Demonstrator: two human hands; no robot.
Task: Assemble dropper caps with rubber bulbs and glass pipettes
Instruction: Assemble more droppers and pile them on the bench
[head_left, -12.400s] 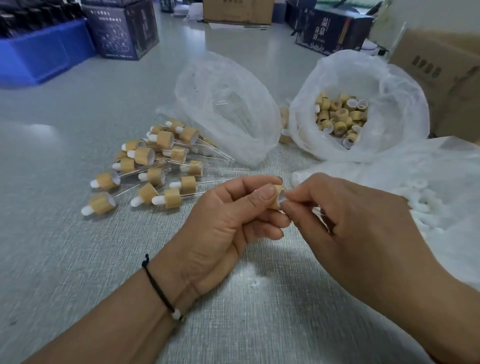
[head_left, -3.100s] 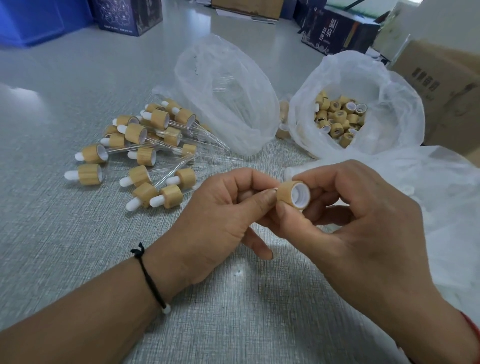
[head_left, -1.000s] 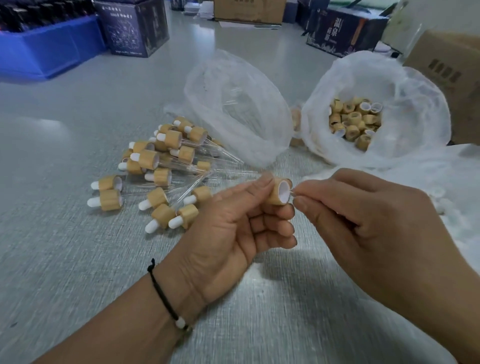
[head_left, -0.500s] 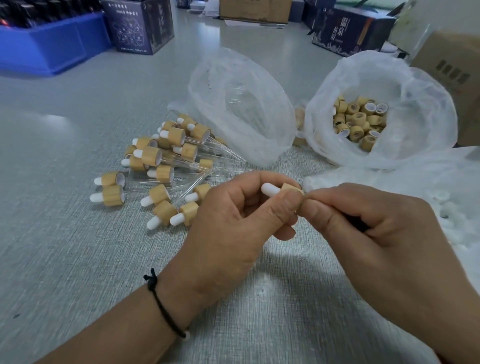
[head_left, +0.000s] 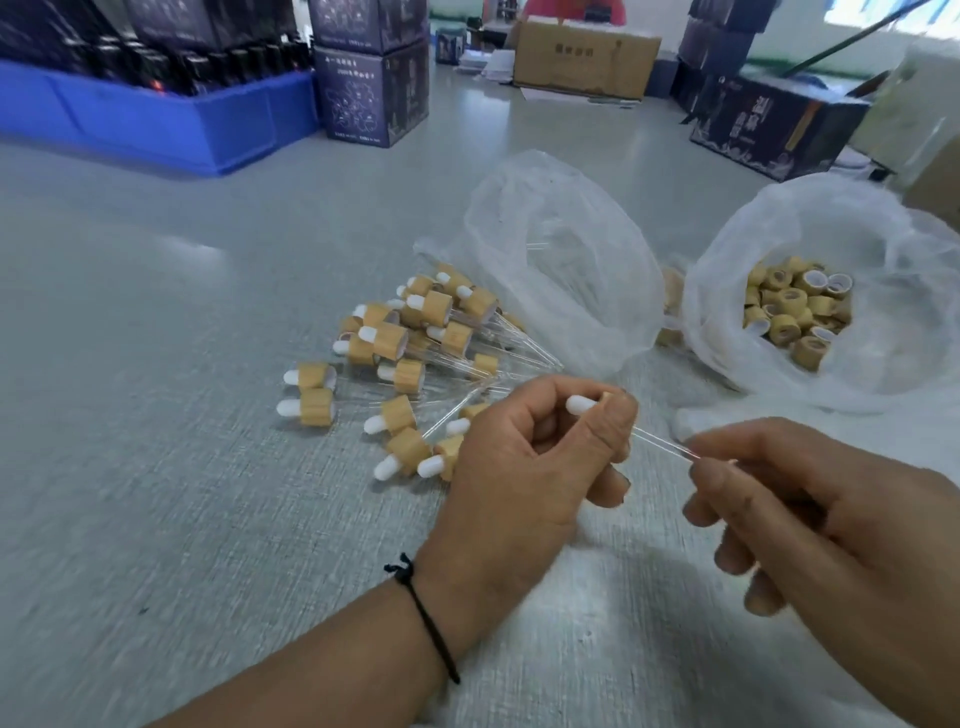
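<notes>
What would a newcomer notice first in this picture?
Two hands meet at centre: the left hand grips a bamboo cap with a white bulb, while the right hand pinches the glass pipette. Behind the left hand lies a pile of finished droppers.

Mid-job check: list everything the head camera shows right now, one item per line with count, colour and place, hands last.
finished droppers: a pile, too overlapped to count, tan caps with white bulbs, table centre-left.
loose caps: many, tan, in the right plastic bag.
middle plastic bag: one, clear, behind the pile; contents hard to tell.
blue bin: one, far left.
dark boxes: several, far edge.
cardboard box: one, brown, far centre.
table: grey.
dropper cap: one, tan with white bulb, in left hand.
glass pipette: one, clear, from cap to right hand.
</notes>
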